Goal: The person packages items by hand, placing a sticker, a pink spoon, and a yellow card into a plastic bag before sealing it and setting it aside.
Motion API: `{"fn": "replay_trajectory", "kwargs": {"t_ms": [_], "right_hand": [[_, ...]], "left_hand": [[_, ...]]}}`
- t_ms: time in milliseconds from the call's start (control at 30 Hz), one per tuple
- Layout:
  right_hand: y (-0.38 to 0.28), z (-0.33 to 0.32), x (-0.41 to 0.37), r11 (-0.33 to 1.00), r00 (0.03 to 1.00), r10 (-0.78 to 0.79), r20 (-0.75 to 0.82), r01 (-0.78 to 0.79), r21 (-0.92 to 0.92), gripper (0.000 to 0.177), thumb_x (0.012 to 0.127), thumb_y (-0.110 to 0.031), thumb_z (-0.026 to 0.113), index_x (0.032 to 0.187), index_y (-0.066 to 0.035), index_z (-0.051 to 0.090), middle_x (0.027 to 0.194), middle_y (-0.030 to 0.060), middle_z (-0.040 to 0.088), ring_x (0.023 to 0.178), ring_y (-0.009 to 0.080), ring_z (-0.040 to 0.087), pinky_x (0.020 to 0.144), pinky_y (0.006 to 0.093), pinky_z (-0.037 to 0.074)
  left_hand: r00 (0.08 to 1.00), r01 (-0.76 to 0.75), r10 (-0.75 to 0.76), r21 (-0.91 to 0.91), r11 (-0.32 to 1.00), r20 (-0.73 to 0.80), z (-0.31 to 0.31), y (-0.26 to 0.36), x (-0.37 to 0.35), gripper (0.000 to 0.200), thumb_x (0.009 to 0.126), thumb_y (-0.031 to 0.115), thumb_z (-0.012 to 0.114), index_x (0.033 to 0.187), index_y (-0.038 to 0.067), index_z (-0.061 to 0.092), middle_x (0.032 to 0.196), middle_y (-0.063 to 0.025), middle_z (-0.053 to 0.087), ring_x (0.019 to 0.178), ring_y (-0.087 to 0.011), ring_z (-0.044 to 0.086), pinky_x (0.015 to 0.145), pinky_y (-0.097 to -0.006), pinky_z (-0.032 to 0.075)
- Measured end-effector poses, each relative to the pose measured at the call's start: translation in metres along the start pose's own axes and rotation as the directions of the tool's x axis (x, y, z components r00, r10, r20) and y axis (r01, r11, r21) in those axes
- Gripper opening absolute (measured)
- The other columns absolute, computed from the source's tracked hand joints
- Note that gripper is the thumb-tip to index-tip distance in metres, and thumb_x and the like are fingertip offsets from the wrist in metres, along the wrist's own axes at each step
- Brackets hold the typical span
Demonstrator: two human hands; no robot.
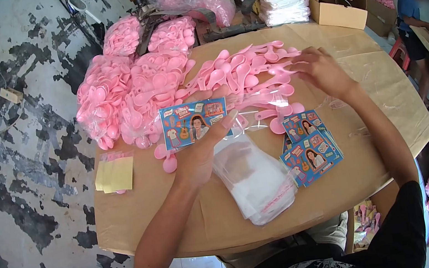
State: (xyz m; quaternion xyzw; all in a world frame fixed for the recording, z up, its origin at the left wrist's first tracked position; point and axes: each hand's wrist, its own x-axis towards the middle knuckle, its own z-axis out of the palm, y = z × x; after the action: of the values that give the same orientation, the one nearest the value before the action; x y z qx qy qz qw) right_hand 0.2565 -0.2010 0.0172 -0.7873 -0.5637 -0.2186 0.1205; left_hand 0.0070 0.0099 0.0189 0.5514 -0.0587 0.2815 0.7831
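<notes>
My left hand (199,156) grips a blue printed card (184,117), its thumb across the front. Clear plastic, which looks like a bag around the card, stretches to the right from it. My right hand (324,73) has its fingers pinched at the end of a pink spoon (279,74), on the right side of a loose heap of pink spoons (238,69). Below my left hand lies a stack of clear plastic bags (259,183). Blue printed cards (314,158) are piled to the right of that stack.
Bagged pink spoons (135,96) are heaped at the table's left. Yellow paper pieces (114,174) lie near the left edge. White packs (283,5) and an open cardboard box (339,8) stand at the back. Another person (412,18) is at the far right.
</notes>
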Motion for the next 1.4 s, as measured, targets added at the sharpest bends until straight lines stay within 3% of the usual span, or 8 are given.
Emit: {"fn": "replay_trajectory", "kwargs": {"t_ms": [100,400,500,833,1100,1200,1300,1400], "right_hand": [[-0.020,-0.035,-0.001,0.828,0.968,0.201,0.148,-0.249,0.503,0.019,0.090,-0.015,0.063,0.106,-0.004,0.067,0.095,0.0097,0.070,0.064,0.0185,0.063,0.067,0.0305,0.051],[-0.082,-0.066,-0.005,0.638,0.981,-0.023,0.191,-0.133,0.758,0.023,0.098,-0.018,0.054,0.112,-0.004,0.066,0.080,0.0011,0.062,0.065,0.0080,0.048,0.059,0.0255,0.041],[-0.116,-0.080,-0.003,0.224,0.947,0.022,0.320,-0.317,0.922,0.038,0.100,-0.029,0.050,0.124,-0.001,0.056,0.078,0.0028,0.056,0.065,0.0090,0.043,0.058,0.0238,0.037],[-0.118,-0.131,0.004,0.634,0.985,0.096,-0.146,0.053,0.772,0.012,0.082,-0.001,0.060,0.093,0.000,0.059,0.078,0.0035,0.058,0.073,0.0088,0.058,0.065,0.0234,0.046],[-0.117,-0.146,0.043,0.851,0.990,0.092,-0.107,-0.023,0.525,0.008,0.086,-0.008,0.060,0.080,-0.002,0.061,0.058,-0.0047,0.050,0.053,0.0013,0.043,0.047,0.0205,0.032],[-0.140,-0.134,0.042,0.630,0.989,0.134,0.065,-0.136,0.765,0.003,0.084,-0.006,0.063,0.083,-0.004,0.066,0.059,-0.0058,0.056,0.055,-0.0011,0.044,0.050,0.0185,0.034],[-0.154,-0.117,0.041,0.852,0.992,-0.073,0.102,0.009,0.524,0.009,0.087,-0.010,0.063,0.086,-0.002,0.066,0.065,-0.0039,0.057,0.058,0.0008,0.045,0.053,0.0199,0.037],[-0.145,-0.104,0.047,0.570,0.997,0.065,-0.034,-0.010,0.821,0.018,0.089,-0.017,0.065,0.095,0.000,0.065,0.079,0.0002,0.062,0.065,0.0029,0.049,0.057,0.0229,0.041]], "left_hand": [[1.000,-0.007,0.007,-0.023,1.000,-0.025,-0.003,0.000,0.002,0.050,0.084,-0.001,0.067,0.127,0.004,0.042,0.134,-0.0162,0.051,0.121,-0.0222,0.053,0.101,-0.0361,0.046],[1.000,0.011,-0.012,-0.089,0.996,-0.012,0.007,-0.004,-0.003,0.051,0.086,0.005,0.067,0.128,0.006,0.038,0.138,-0.0153,0.049,0.123,-0.0213,0.051,0.104,-0.0356,0.042],[0.998,0.040,-0.041,-0.033,0.999,-0.044,0.023,-0.006,-0.012,0.050,0.086,0.009,0.070,0.126,0.007,0.040,0.136,-0.0140,0.050,0.121,-0.0191,0.051,0.102,-0.0343,0.043],[0.997,0.073,-0.072,-0.189,0.979,0.008,0.022,-0.011,-0.010,0.066,0.092,0.025,0.065,0.143,0.003,0.029,0.135,-0.0118,0.047,0.120,-0.0161,0.049,0.098,-0.0307,0.044],[0.996,-0.089,0.069,0.455,0.886,0.061,-0.012,-0.002,0.011,0.076,0.081,0.028,0.074,0.139,0.000,0.034,0.140,-0.0181,0.041,0.135,-0.0247,0.037,0.111,-0.0381,0.030],[0.901,-0.405,0.136,0.688,0.603,0.412,0.010,0.013,-0.005,0.077,0.081,0.031,0.074,0.139,-0.001,0.035,0.133,-0.0173,0.048,0.126,-0.0247,0.046,0.104,-0.0372,0.037],[0.930,-0.312,-0.056,0.862,0.400,0.362,0.033,0.011,-0.028,0.067,0.085,0.026,0.070,0.138,-0.001,0.038,0.123,-0.0158,0.056,0.110,-0.0238,0.057,0.092,-0.0365,0.045],[0.965,-0.023,-0.163,0.686,0.727,0.205,0.032,0.008,-0.025,0.053,0.090,0.020,0.064,0.134,-0.002,0.043,0.112,-0.0120,0.062,0.094,-0.0201,0.061,0.081,-0.0340,0.048]]}}
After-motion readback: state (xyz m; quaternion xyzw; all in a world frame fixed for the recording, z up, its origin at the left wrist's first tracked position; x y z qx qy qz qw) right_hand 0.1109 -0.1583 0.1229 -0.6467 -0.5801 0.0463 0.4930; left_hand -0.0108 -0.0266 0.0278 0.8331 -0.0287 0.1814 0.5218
